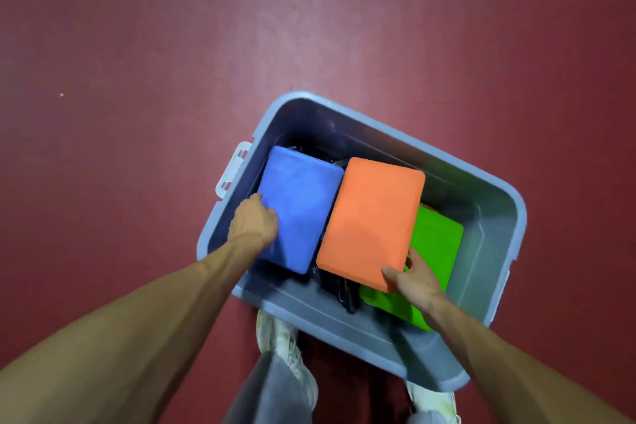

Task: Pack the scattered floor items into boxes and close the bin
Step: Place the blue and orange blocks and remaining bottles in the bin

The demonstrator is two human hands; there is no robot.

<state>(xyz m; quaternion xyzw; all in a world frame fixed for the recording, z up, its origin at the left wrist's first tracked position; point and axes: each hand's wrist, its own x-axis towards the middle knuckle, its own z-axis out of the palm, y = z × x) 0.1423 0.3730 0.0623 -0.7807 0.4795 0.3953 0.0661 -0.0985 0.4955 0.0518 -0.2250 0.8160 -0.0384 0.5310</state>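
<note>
Our left hand (256, 220) grips the blue foam block (303, 203) at its left edge, beside the left wall of the grey bin (488, 203) | our right hand (414, 280) pinches the orange foam block (371, 220) at its near corner, thumb on top | orange foam block partly overlaps the green foam block (437, 244) | all three inside the bin, on the maroon floor (172, 45)

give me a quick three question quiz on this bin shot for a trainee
1. True or false: the orange block lies partly over the green block.
2. Which does the left hand hold? A green block; B blue block; C orange block.
3. Fill in: the right hand grips the ___ block inside the bin.
Key: 1 true; 2 B; 3 orange.
</note>
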